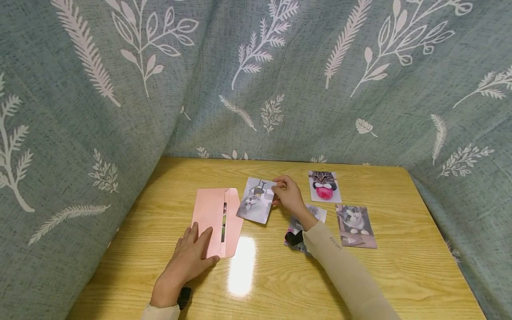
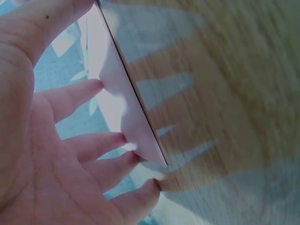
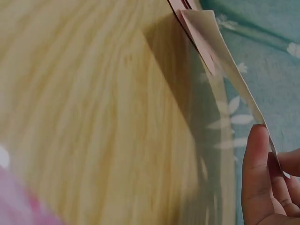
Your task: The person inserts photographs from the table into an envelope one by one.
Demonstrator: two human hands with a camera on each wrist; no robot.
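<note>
Right sleeve [image 1: 348, 271]: beige, right up front, behind the gripping fingers.
Right hand [image 1: 292, 198]: pinching the held photo [image 1: 254, 206] by its right edge!
Held photo: pale grey-and-white cat print, slanted, left of those fingertips, one corner over the flap [image 1: 233, 231].
Left hand [image 1: 188, 258]: fingers spread, straight, resting on the pink envelope [image 1: 209, 206].
Pink envelope: under those fingertips, green-flecked strip [image 1: 224, 224] peeking out to their right.
</note>
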